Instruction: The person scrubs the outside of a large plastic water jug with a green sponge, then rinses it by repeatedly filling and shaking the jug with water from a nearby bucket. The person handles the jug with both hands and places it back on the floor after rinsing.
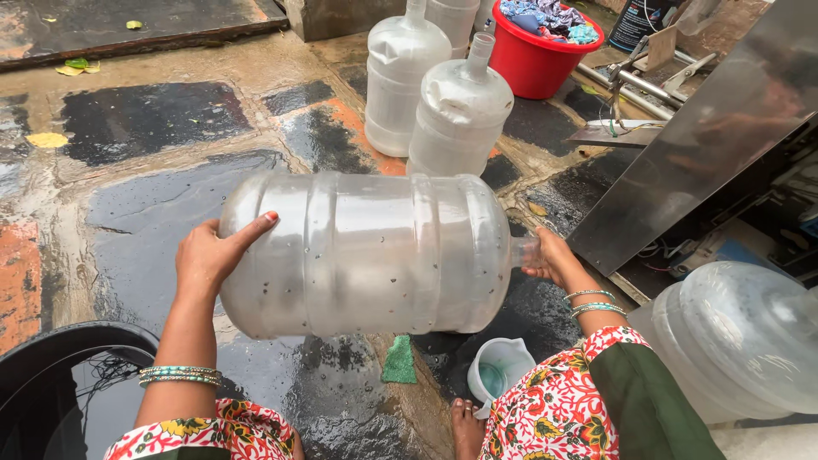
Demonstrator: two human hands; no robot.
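I hold a large clear plastic water jug (pixel 366 253) sideways in front of me, its neck pointing right. My left hand (pixel 209 253) presses flat against the jug's base end on the left, thumb along its upper side. My right hand (pixel 550 255) grips the neck and mouth on the right. Water drops cling to the jug's wall. Below it on the wet stone floor lie a green scrub pad (pixel 399 360) and a white plastic mug (pixel 497 368), beside my bare foot (pixel 466 426).
Two more clear jugs (pixel 460 115) stand upright behind, near a red tub (pixel 538 51) full of clothes. A steel panel (pixel 682 162) leans at the right. Another jug (pixel 741 341) lies at lower right. A black tub (pixel 60 383) sits at lower left.
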